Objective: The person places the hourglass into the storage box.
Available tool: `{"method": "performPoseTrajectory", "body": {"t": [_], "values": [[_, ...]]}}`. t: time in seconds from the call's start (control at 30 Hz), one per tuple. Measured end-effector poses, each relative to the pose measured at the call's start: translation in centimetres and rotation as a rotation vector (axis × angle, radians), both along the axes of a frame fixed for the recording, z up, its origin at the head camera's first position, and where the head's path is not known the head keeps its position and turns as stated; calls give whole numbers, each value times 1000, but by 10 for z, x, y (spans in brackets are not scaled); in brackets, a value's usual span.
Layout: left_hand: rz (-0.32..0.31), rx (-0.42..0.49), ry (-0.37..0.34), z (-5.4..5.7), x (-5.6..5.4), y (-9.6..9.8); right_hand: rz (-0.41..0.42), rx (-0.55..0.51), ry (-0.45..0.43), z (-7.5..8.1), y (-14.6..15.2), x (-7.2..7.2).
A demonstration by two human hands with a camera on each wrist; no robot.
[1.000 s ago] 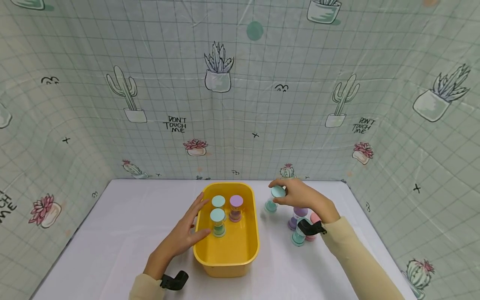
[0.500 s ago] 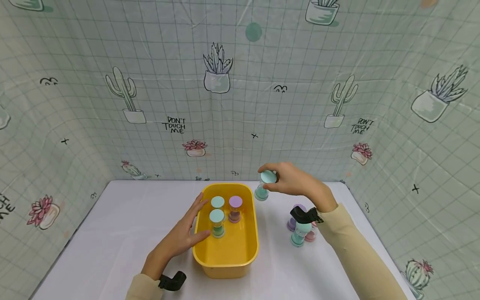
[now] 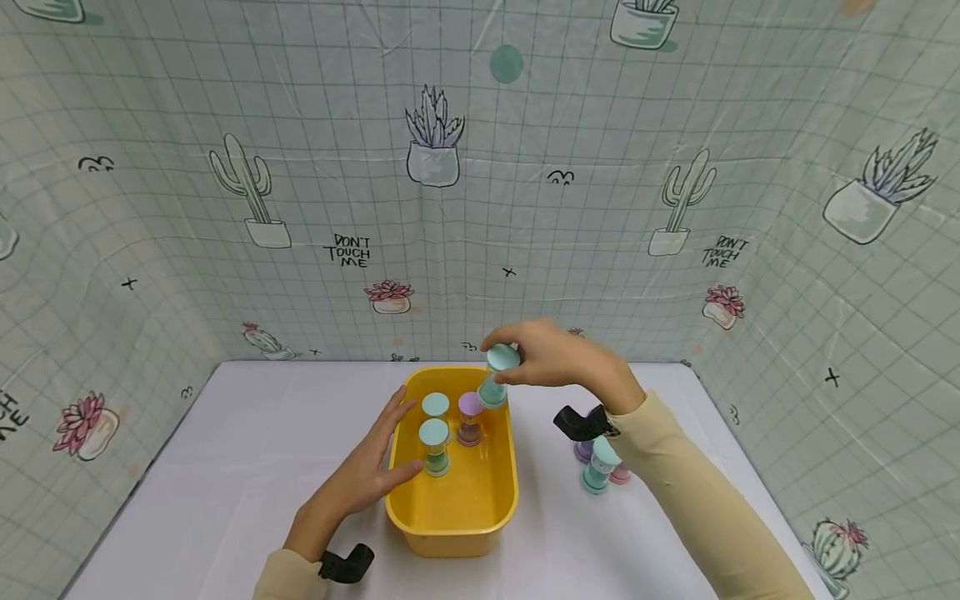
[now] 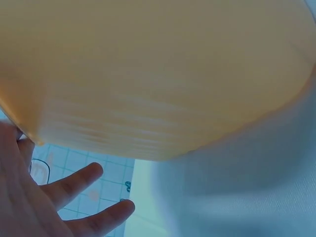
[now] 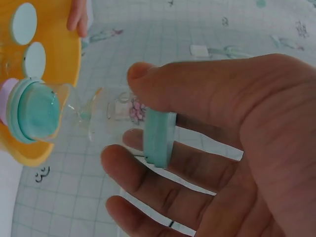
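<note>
My right hand (image 3: 543, 354) pinches a mint-green hourglass (image 3: 492, 387) near its top cap, holding it over the far right rim of the yellow tub (image 3: 450, 542). In the right wrist view the clear waist and green sand of this hourglass (image 5: 39, 111) show between thumb and fingers. Inside the tub stand two mint hourglasses (image 3: 435, 442) and a purple-capped hourglass (image 3: 469, 417). My left hand (image 3: 367, 471) rests at the tub's left rim, fingers spread and fairly straight. The left wrist view shows the tub's outer wall (image 4: 148, 74) beside the fingers.
On the white table (image 3: 300, 417), right of the tub, stands a small group: a mint hourglass (image 3: 600, 467), a purple one (image 3: 583, 451) and a pink one (image 3: 621, 473), partly hidden by the right wrist. A cactus-print cloth (image 3: 510, 208) encloses the back and sides.
My right hand has lifted the mint hourglass from the table and carried it left to the tub's rim. The left hand stays in place.
</note>
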State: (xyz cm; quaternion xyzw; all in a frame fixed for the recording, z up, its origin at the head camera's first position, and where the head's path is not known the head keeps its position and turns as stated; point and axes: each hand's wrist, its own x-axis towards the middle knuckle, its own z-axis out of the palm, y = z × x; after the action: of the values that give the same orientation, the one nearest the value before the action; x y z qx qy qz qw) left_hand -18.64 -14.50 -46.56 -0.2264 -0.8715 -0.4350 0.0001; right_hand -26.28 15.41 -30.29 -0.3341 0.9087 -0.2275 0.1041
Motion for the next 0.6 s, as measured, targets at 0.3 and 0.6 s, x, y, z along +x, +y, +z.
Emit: {"method": "performPoseTrajectory", "body": {"t": [0.3, 0.6], "values": [[35, -39, 15, 0, 2, 0, 93, 94, 7, -12, -24, 0], [54, -75, -1, 3, 2, 2, 123, 141, -69, -27, -38, -1]]}}
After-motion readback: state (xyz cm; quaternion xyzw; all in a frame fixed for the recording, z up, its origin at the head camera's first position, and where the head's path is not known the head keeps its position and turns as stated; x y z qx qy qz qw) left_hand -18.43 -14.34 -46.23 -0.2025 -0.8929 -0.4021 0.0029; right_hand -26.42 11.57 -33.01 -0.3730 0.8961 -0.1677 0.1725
